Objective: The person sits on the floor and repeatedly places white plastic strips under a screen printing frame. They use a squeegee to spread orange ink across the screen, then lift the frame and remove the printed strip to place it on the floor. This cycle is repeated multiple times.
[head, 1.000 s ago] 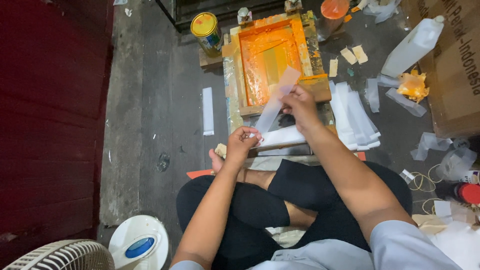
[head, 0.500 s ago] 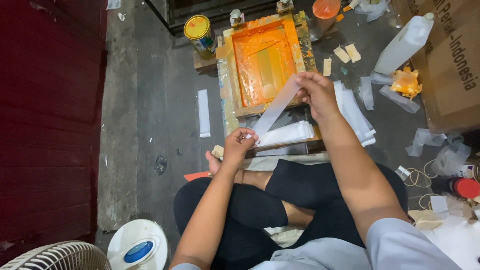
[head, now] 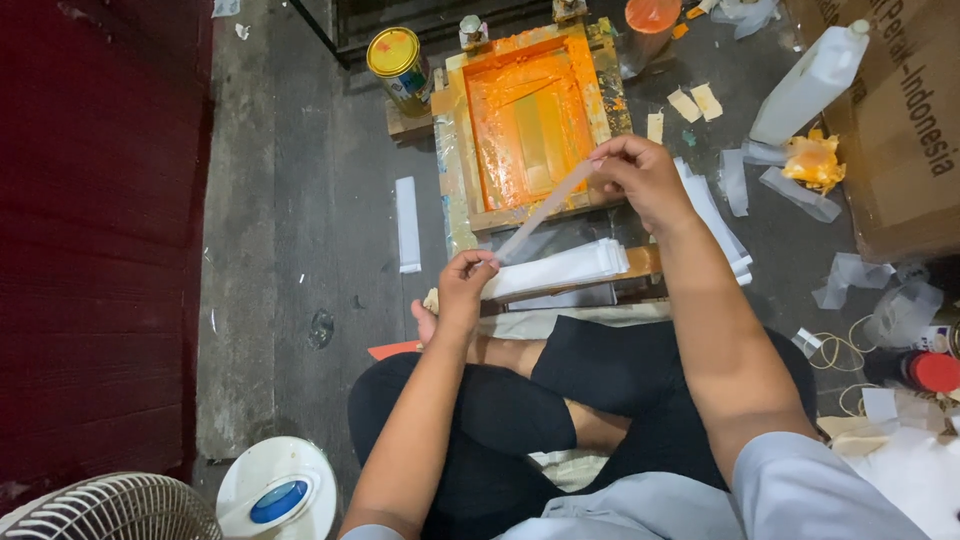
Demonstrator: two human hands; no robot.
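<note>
I sit cross-legged on the floor. Between my hands stretches a long, thin translucent plastic strip (head: 545, 210). My left hand (head: 462, 288) pinches its near end, low and left. My right hand (head: 640, 175) pinches its far end, higher up over the edge of a wooden printing frame (head: 528, 120) smeared with orange ink. Under the strip, a stack of similar white strips (head: 560, 270) lies on a small wooden board in front of my legs.
A yellow-lidded paint can (head: 398, 60) and an orange pot (head: 650, 20) stand by the frame. A white plastic bottle (head: 808, 85), a cardboard box (head: 900, 120) and plastic scraps lie right. A loose white strip (head: 407, 225) lies left. A fan (head: 110, 510) and red wall (head: 90, 230) are left.
My right hand has risen and moved right, away from my left hand, pulling the strip out straight between them. The view has shifted slightly.
</note>
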